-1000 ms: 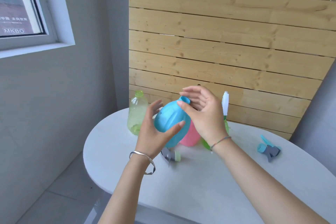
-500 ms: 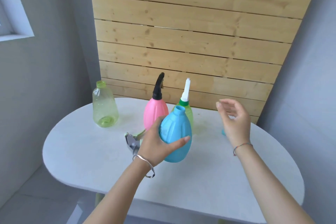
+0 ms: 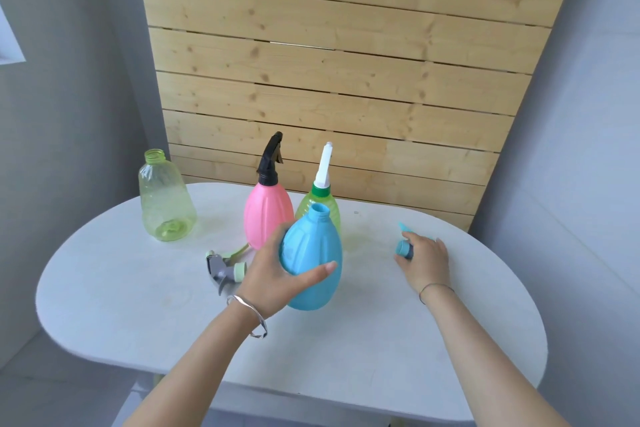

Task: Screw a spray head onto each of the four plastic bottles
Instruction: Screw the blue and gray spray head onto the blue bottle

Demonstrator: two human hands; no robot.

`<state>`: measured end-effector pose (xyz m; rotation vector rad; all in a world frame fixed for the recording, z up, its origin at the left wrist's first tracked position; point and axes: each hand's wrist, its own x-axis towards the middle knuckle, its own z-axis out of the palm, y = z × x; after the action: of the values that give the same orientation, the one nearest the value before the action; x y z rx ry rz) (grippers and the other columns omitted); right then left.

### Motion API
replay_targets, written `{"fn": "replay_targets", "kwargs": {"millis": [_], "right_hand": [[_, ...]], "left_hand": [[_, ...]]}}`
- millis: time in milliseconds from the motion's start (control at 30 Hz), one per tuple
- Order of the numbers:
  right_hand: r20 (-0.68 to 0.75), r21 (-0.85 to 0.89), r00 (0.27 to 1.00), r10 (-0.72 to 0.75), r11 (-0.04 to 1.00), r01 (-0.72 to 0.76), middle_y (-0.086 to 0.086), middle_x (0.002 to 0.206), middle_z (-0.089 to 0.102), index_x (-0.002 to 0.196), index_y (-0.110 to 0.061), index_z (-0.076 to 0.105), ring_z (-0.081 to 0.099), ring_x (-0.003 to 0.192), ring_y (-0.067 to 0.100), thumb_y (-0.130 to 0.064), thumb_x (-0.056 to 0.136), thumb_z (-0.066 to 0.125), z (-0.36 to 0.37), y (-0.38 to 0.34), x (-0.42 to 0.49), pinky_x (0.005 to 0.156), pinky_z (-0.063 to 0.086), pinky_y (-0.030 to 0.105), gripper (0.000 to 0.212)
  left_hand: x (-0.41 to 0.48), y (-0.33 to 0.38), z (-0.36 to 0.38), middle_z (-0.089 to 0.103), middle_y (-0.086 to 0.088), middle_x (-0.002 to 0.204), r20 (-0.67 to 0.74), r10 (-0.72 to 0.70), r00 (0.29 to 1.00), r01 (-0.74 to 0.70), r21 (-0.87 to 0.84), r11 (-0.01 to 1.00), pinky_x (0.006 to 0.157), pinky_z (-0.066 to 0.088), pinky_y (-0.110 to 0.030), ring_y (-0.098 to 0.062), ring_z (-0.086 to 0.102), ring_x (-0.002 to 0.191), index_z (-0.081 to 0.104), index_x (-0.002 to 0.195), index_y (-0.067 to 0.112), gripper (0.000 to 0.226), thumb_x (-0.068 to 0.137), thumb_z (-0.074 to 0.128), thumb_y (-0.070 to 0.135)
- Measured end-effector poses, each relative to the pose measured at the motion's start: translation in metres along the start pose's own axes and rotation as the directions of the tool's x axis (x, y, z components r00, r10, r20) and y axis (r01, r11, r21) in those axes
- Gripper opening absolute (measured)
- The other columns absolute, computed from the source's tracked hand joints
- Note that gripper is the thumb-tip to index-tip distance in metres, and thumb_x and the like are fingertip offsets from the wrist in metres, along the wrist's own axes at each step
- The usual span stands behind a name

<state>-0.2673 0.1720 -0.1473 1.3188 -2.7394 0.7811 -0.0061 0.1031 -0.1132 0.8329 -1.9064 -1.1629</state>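
Left hand (image 3: 273, 274) wraps around the blue bottle (image 3: 313, 260) (neck open, no head), upright at the white table's (image 3: 138, 305) centre. Right hand (image 3: 424, 262) lies curled over the blue spray head (image 3: 404, 248) to the right; whether it grips is unclear. Pink bottle (image 3: 266, 215) and green bottle (image 3: 320, 206), both capped, stand just behind.

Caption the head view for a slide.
Left hand holds headless blue bottle; right hand covers blue spray head.

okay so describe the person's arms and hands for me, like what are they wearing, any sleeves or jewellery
Both forearms are bare, with no sleeves in view and no gloves. The left hand has a silver metal bangle at the wrist, open-ended with a loose overlapping tail. The right hand has a thin cord bracelet at the wrist, dark and slim. No rings or watch are visible.
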Motion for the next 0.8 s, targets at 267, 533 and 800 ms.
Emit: {"fn": "replay_targets", "kwargs": {"millis": [267,533,800], "right_hand": [[-0.353,0.590,0.931,0.092,0.794,0.145,0.012,0.104,0.068,0.106,-0.003,0.055,0.062,0.093,0.022,-0.020,0.084,0.067,-0.051,-0.061,-0.003,0.086,0.047,0.022,0.030],[-0.158,0.953,0.986,-0.044,0.255,0.164,-0.004,0.082,0.059,0.091,-0.020,0.067,0.051,0.073,0.006,-0.025,0.089,0.061,-0.108,-0.135,-0.031,0.069,0.042,0.017,0.009],[0.056,0.978,0.987,-0.153,0.208,-0.023,-0.008,0.057,0.058,0.089,-0.013,0.053,0.061,0.062,0.013,-0.036,0.090,0.055,-0.098,-0.158,-0.050,0.061,0.047,0.019,0.023]], "left_hand": [[0.000,0.003,-0.008,0.065,0.016,0.103,-0.019,0.014,1.000,-0.015,-0.038,0.999,0.072,0.054,-0.018,0.001,0.063,0.092,0.049,0.116,0.038,0.073,0.051,0.076,0.060],[-0.004,0.005,-0.025,0.065,0.015,0.101,-0.062,0.026,0.998,-0.031,-0.069,0.997,0.069,0.053,-0.014,0.000,0.063,0.093,0.049,0.115,0.037,0.072,0.053,0.077,0.059],[-0.018,-0.001,-0.043,0.066,0.012,0.103,-0.001,0.010,1.000,-0.010,-0.055,0.998,0.069,0.050,-0.010,0.002,0.064,0.090,0.050,0.114,0.034,0.071,0.052,0.080,0.051]]}}
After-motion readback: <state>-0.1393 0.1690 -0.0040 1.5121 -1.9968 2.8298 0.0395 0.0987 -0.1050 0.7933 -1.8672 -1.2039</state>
